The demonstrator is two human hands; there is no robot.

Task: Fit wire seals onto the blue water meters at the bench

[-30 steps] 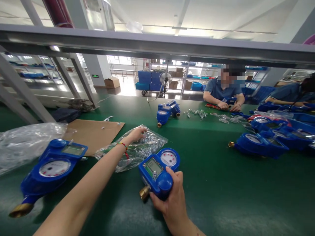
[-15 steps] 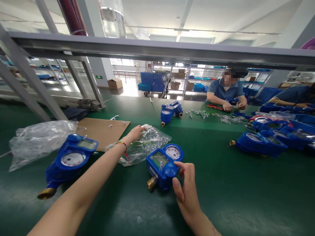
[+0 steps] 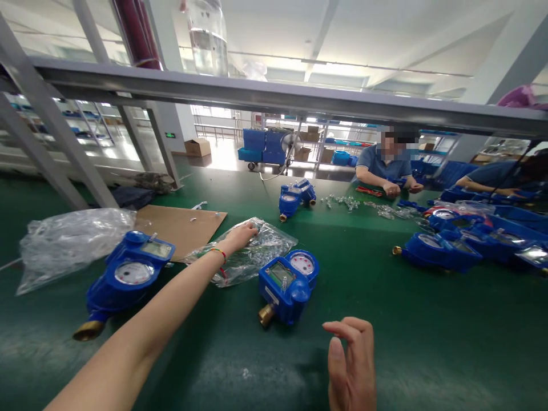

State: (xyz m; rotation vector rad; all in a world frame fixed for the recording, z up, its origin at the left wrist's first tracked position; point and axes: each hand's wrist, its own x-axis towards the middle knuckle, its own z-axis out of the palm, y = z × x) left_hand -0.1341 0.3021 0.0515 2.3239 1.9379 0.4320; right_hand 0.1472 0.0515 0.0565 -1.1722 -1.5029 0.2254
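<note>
My left hand (image 3: 242, 236) reaches forward onto a clear plastic bag (image 3: 274, 242) of small parts, fingers curled down. What lies under its fingertips is hidden. Nearer to me, a blue water meter (image 3: 282, 299) rests on the green bench, with a white dial, a display window and a brass fitting. A small clear piece (image 3: 285, 282) stands on its display. My right hand (image 3: 351, 357) is apart from this meter, to its lower right, thumb and fingers separated and nothing in them. Left of my forearm lies another blue meter (image 3: 128, 274).
Cardboard (image 3: 184, 225) and a larger plastic bag (image 3: 68, 240) lie at left. Two meters (image 3: 290, 201) stand farther back, near scattered clear parts (image 3: 349, 202). More meters (image 3: 440, 251) crowd the right. A co-worker (image 3: 385, 165) sits across the bench. A metal shelf beam (image 3: 274, 97) spans above.
My right hand has drawn away from the near meter, toward me and rightward. My left hand stays at the bag, its fingers slightly farther over it. The view has shifted a little.
</note>
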